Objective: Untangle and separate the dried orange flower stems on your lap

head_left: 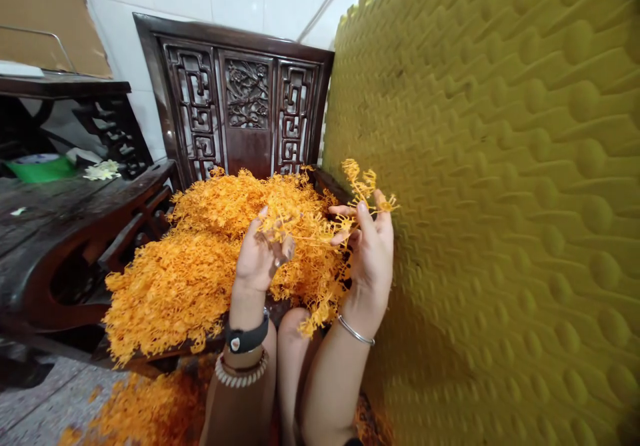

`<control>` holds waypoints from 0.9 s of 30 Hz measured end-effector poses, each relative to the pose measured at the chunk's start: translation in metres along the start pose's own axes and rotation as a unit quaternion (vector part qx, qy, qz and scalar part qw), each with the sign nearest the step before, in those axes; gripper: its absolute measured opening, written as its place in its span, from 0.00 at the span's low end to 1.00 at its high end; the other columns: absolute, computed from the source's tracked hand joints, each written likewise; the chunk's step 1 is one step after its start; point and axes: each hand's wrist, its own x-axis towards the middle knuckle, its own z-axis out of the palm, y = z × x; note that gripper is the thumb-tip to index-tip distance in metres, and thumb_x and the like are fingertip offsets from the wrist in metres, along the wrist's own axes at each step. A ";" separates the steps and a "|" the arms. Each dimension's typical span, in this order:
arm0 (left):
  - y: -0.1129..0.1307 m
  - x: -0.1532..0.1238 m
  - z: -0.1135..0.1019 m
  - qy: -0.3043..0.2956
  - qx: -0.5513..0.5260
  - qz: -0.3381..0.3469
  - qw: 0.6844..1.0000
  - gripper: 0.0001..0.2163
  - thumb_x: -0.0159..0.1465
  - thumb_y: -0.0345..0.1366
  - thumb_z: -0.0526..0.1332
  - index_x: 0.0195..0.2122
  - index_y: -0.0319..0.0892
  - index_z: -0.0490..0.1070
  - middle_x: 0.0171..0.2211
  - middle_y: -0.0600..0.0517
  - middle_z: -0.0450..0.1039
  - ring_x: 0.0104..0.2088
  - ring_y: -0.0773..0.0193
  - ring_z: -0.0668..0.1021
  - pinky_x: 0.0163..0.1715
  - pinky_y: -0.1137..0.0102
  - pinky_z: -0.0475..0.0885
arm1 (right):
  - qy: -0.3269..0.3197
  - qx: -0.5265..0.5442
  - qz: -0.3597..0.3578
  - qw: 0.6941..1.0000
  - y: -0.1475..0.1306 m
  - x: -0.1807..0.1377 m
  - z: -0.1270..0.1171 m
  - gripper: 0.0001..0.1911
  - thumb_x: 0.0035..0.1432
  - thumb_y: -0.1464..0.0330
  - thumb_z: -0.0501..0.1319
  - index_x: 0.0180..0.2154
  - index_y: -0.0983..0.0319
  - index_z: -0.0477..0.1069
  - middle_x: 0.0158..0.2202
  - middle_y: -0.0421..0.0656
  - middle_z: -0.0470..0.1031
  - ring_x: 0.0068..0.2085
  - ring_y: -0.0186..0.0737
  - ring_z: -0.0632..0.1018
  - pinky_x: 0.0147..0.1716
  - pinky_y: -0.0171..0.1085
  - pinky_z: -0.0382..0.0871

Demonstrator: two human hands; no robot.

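A big heap of orange plastic sprigs (200,259) covers the seat of a dark carved wooden chair (245,93). My left hand (260,256) is raised over the heap, fingers curled around one orange sprig (280,223). My right hand (370,246) is just to its right, pinching another branching orange sprig (363,189) between thumb and fingers. The two sprigs overlap between the hands. My left wrist carries a black watch and a bead bracelet, my right wrist a thin metal bangle.
A tall yellow-green textured foam panel (500,206) fills the right side, close to my right hand. A dark wooden table (65,213) stands at left with a green bowl (43,167). More orange sprigs (135,413) lie on the floor.
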 end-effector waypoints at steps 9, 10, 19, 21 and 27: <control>0.008 0.000 -0.011 0.148 0.312 0.253 0.904 0.21 0.59 0.53 0.52 0.42 0.42 0.70 0.38 0.48 0.73 0.37 0.65 0.74 0.35 0.71 0.66 | -0.111 -0.018 0.045 0.993 -0.004 -0.003 -0.004 0.09 0.54 0.61 0.59 0.35 0.59 0.69 0.18 0.36 0.65 0.19 0.29 0.64 0.16 0.31 0.53; 0.010 -0.003 -0.008 0.117 0.335 0.271 0.895 0.21 0.58 0.52 0.55 0.46 0.43 0.69 0.44 0.47 0.72 0.43 0.63 0.73 0.40 0.70 0.66 | -0.122 -0.016 0.058 0.991 -0.003 -0.003 -0.003 0.08 0.53 0.61 0.60 0.33 0.59 0.68 0.17 0.35 0.63 0.19 0.28 0.63 0.16 0.31 0.54; -0.005 -0.006 0.007 0.072 0.401 0.232 0.883 0.11 0.59 0.43 0.58 0.26 0.41 0.66 0.23 0.55 0.63 0.25 0.68 0.66 0.28 0.72 0.61 | -0.200 -0.074 0.094 0.972 0.003 -0.006 0.002 0.13 0.50 0.58 0.61 0.27 0.62 0.69 0.27 0.39 0.69 0.27 0.31 0.69 0.26 0.32 0.66; -0.005 -0.006 0.006 0.062 0.389 0.232 0.890 0.11 0.59 0.42 0.58 0.25 0.41 0.64 0.22 0.56 0.60 0.25 0.68 0.64 0.26 0.73 0.60 | -0.214 -0.073 0.060 0.972 0.002 -0.006 -0.001 0.12 0.50 0.61 0.63 0.35 0.60 0.69 0.38 0.42 0.72 0.38 0.34 0.73 0.39 0.35 0.69; -0.001 -0.009 0.010 0.010 0.393 0.223 0.892 0.10 0.59 0.41 0.57 0.26 0.41 0.63 0.24 0.55 0.60 0.28 0.67 0.65 0.30 0.72 0.60 | -0.314 -0.043 0.032 0.948 -0.006 -0.008 -0.004 0.11 0.50 0.60 0.62 0.34 0.60 0.68 0.33 0.40 0.70 0.35 0.34 0.71 0.39 0.35 0.67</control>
